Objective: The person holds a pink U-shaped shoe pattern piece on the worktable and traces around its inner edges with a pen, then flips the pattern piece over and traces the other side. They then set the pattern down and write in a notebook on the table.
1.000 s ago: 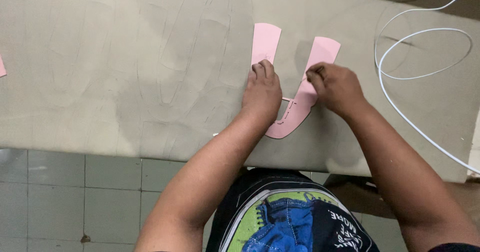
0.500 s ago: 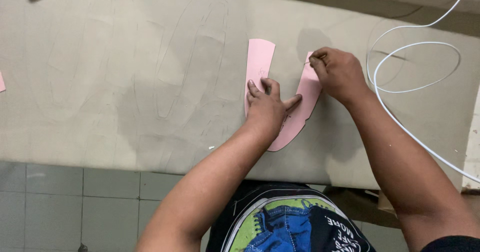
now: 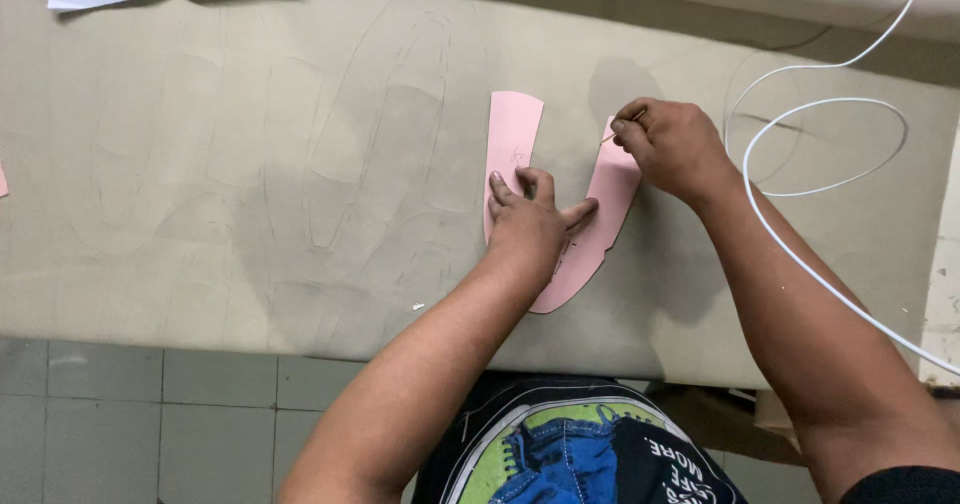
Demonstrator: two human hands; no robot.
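Head view: left hand (image 3: 527, 226) pins pink template (image 3: 515, 134) mid-sheet.

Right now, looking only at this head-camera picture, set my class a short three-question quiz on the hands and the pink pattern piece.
1. True or false: the left hand presses flat on the pink U-shaped pattern piece.
2. Which hand pinches a thin marking tool at the pattern's right arm?
3. What loops on the beige sheet beside the right hand: A) white cord, B) red ribbon, C) metal chain?

Key: 1 true; 2 right; 3 A.
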